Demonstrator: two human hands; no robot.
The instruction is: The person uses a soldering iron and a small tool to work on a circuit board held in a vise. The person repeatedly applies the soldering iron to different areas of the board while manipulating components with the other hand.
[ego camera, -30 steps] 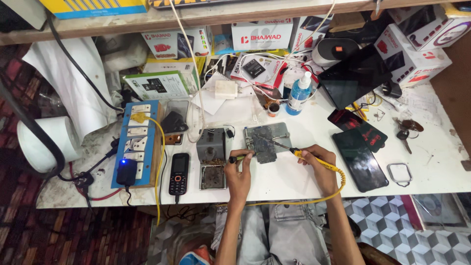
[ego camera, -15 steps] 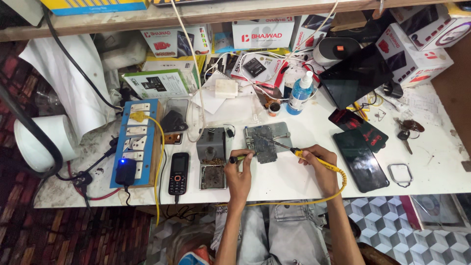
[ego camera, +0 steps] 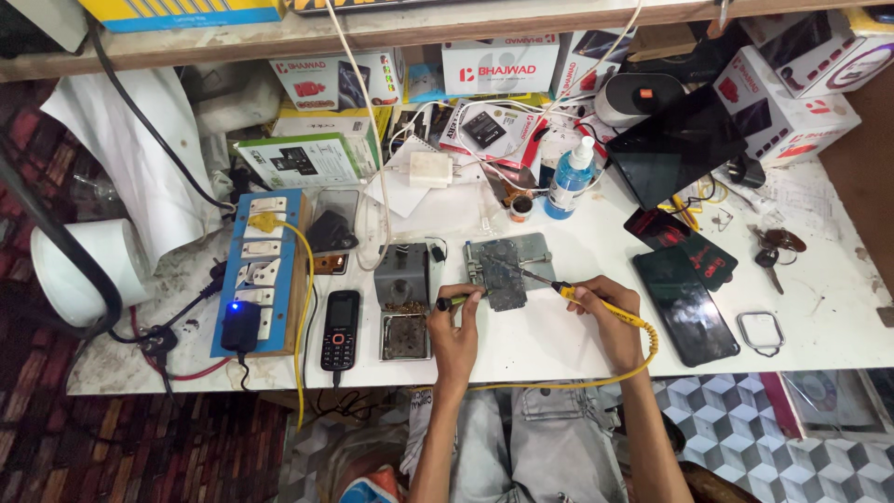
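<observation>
The right hand (ego camera: 610,317) is gripping a yellow-handled soldering iron (ego camera: 596,300), its tip touching the grey circuit board (ego camera: 503,270) lying on the white desk (ego camera: 559,335); the left hand (ego camera: 454,326) is pinching a yellow-tipped tool (ego camera: 453,300) beside it. Soldering appears mid-way, unfinished.

A: What are the hands doing?
B: The right hand (ego camera: 610,321) grips a yellow soldering iron (ego camera: 596,300), its tip on the circuit board (ego camera: 503,272) clamped in a metal holder (ego camera: 535,250). The left hand (ego camera: 454,333) pinches a small yellow-handled tool (ego camera: 458,300) at the board's left edge.
A: What's beside them?
B: A grey iron stand (ego camera: 403,300) just left, then a black keypad phone (ego camera: 341,330) and a blue switch board (ego camera: 256,270). Two dark phones (ego camera: 684,279) lie to the right, a blue bottle (ego camera: 570,179) behind
</observation>
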